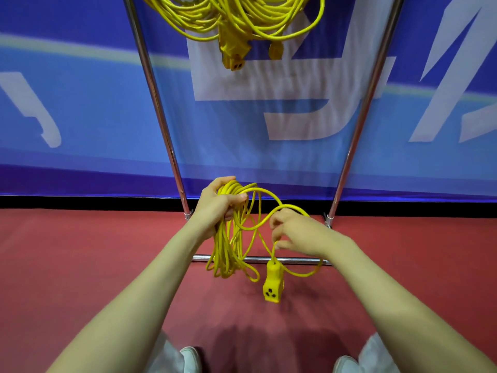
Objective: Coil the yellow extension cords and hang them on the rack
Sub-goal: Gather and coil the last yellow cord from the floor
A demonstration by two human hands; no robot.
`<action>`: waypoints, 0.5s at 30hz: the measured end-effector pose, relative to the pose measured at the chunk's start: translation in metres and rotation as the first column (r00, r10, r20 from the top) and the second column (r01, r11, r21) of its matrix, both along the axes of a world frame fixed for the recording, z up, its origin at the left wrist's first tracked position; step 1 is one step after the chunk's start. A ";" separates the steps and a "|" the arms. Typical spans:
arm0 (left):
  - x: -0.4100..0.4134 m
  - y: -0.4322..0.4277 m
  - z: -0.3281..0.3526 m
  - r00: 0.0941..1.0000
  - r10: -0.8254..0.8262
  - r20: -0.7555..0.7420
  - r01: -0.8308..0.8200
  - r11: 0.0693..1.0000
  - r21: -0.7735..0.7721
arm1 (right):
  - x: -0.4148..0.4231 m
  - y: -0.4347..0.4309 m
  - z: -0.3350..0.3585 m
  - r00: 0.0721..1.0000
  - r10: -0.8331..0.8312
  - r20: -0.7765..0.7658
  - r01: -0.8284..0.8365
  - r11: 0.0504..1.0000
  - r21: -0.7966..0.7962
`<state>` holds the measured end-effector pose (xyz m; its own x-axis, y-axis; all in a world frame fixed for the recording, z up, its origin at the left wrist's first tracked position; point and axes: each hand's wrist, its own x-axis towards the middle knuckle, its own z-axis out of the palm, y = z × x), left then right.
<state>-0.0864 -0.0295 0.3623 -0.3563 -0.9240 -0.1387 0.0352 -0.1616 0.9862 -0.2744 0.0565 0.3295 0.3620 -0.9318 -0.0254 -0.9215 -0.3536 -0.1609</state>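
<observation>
My left hand (217, 204) grips the top of a coil of yellow extension cord (228, 246), whose loops hang down below the fist. My right hand (293, 232) pinches the loose end of the same cord, with a loop arching between the two hands. The cord's yellow socket block (273, 284) dangles just under my right hand. Above, other coiled yellow cords (236, 20) hang from the rack, their plug ends (233, 56) pointing down. The rack's chrome uprights (158, 103) slant in from either side.
The rack's chrome base bar (295, 261) lies on the red floor (80, 265) just behind the hanging coil. A blue banner (80, 117) with white lettering stands behind the rack. My white shoes (191, 358) show at the bottom edge.
</observation>
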 end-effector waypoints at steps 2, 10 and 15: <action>-0.002 0.004 0.001 1.000 -0.020 0.001 0.020 1.000 -0.012 | 0.004 -0.003 -0.005 0.998 -0.059 0.021 0.059 0.998 -0.020; -0.003 0.007 0.000 0.998 -0.051 -0.028 0.051 0.999 0.006 | 0.003 -0.006 -0.002 0.843 -0.395 0.365 0.440 0.897 -0.046; -0.009 0.009 -0.005 0.997 -0.070 -0.014 0.070 0.998 -0.002 | 0.013 -0.013 -0.004 0.379 -0.497 0.780 0.379 0.853 0.359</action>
